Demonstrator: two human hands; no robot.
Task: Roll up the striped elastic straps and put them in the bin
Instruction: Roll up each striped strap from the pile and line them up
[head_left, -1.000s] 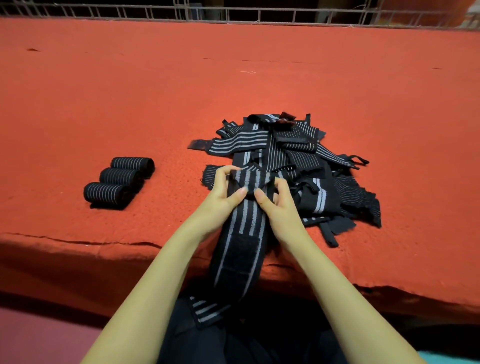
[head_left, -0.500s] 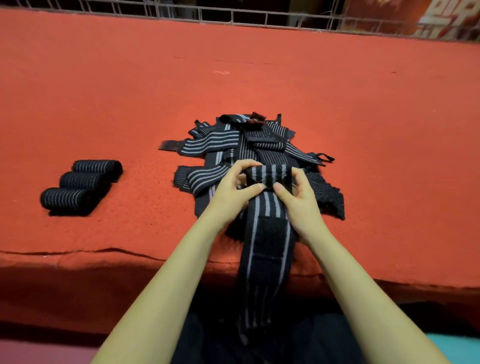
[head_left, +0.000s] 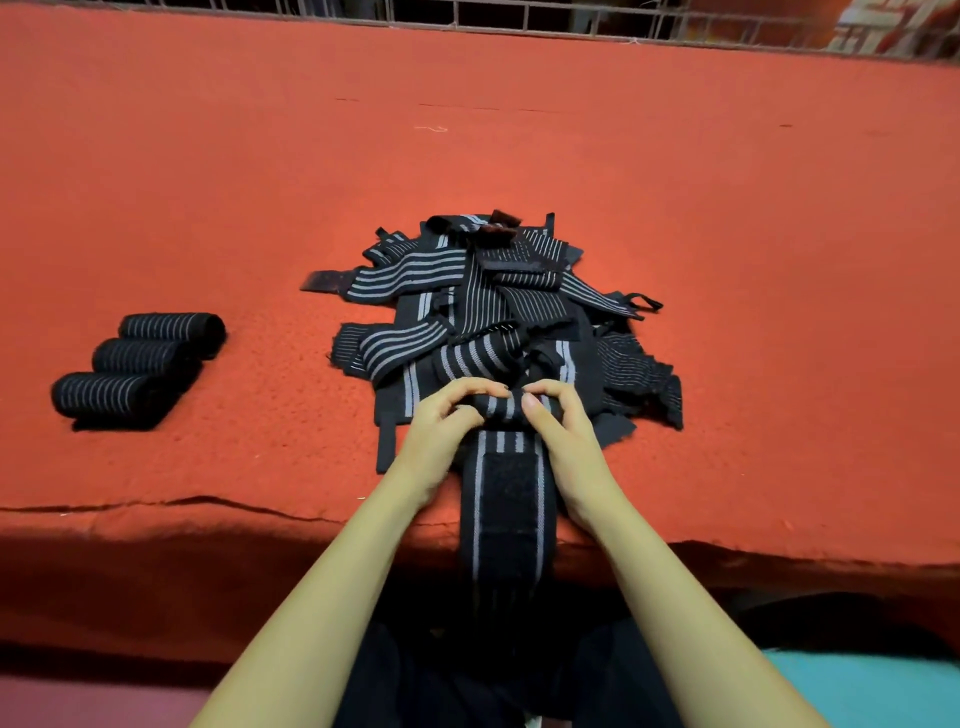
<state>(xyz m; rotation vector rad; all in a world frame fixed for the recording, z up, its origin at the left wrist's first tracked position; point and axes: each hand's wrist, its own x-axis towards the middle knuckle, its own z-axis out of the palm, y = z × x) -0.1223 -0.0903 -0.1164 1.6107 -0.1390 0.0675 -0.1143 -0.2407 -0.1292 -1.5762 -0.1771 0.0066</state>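
Orange-red felt covers the surface (head_left: 208, 182), which fills most of the head view. Its near edge runs across the lower part of the frame, with a wrinkle line at lower left, and a wire railing (head_left: 571, 21) lines the top edge.

Just below the centre of the frame, the left grip (head_left: 441, 431) and the right grip (head_left: 563, 436) meet on one striped strap (head_left: 498, 410). Both are clenched on it. Each curls fingers and thumb round the small rolled end, the left grip on its left side and the right grip on its right, and the roll lies crosswise between them. From the roll, the flat rest of the strap runs toward the bottom of the frame between the two wrists. It passes over the near edge of the surface and hangs toward the person's dark-clothed lap (head_left: 467, 686). A black patch (head_left: 509, 499) sits in the middle of this flat part, with pale stripes on either side.

Directly above the grips, at the centre of the frame, lies a loose pile of straps (head_left: 493, 301), black with pale stripes and crossed over one another. The roll lies at the pile's near edge.

At centre left, well apart from the pile, three rolled straps (head_left: 137, 371) lie side by side, touching, in a slanted row. A teal patch (head_left: 857, 691) shows in the lower right corner.
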